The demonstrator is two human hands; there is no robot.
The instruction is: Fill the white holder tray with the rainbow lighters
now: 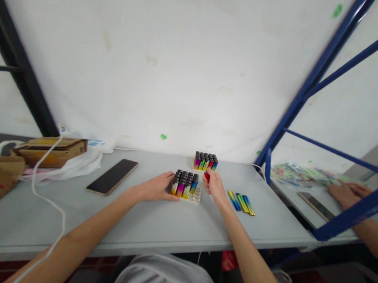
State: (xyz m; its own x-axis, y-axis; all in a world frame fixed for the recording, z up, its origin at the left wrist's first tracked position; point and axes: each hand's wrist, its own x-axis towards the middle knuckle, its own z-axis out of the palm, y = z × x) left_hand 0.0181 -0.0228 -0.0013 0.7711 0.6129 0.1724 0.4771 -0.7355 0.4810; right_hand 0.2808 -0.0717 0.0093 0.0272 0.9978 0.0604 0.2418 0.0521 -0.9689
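A white tray filled in large part with upright lighters stands on the desk before me. Their tops are black and their shiny bodies shade from purple to yellow and blue. Several sockets at the tray's right side hold no lighter. My left hand grips the tray from the left, thumb at the front and fingers behind. Just right of the tray, my right hand pinches a red lighter, mostly hidden by the fingers. Several shiny blue, green and yellow lighter-shaped pieces lie to its right.
A second batch of upright lighters stands near the wall. At left are a phone, a cardboard box, a plastic bag and a white cable. Beyond the blue frame, another person's hands rest by a phone.
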